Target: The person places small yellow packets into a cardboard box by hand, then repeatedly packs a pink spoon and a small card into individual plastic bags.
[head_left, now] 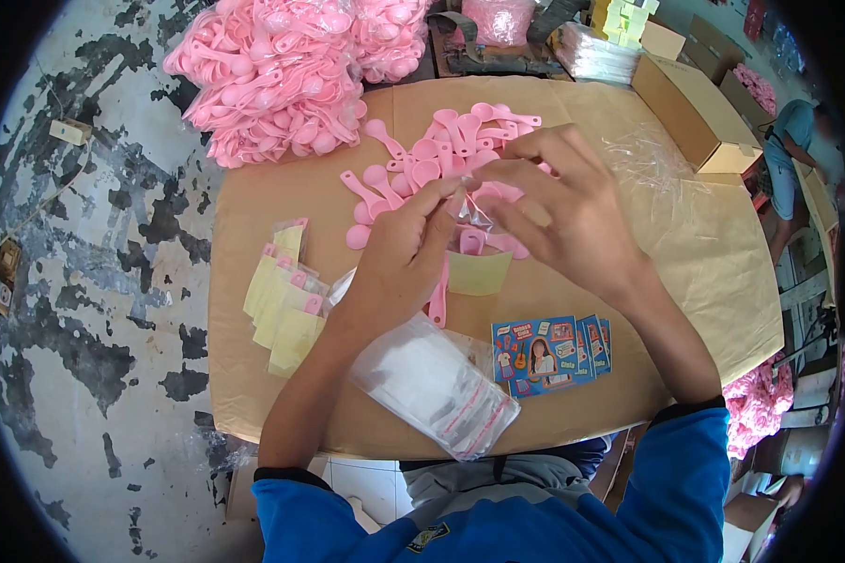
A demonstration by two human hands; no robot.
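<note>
My left hand (406, 246) is closed in a pinch on the top of a small clear plastic bag (475, 218). A yellow card (480, 273) hangs below, and a pink scoop (472, 242) shows just above it. My right hand (573, 211) is at the bag's mouth, thumb and fingers apart, fingertips close to the left ones. Behind both hands lies a loose pile of pink scoops (425, 171). Left of my left forearm, several filled packets (296, 338) with yellow cards overlap. A stack of clear bags (432, 389) and printed blue cards (545, 357) lie nearer my body.
Large bags of pink scoops (272, 84) stand at the table's far left. An open cardboard box (695, 113) sits at the far right corner, near crumpled clear plastic (662, 164). Brown paper covers the table (704, 272). Another person (791, 155) is at the right edge.
</note>
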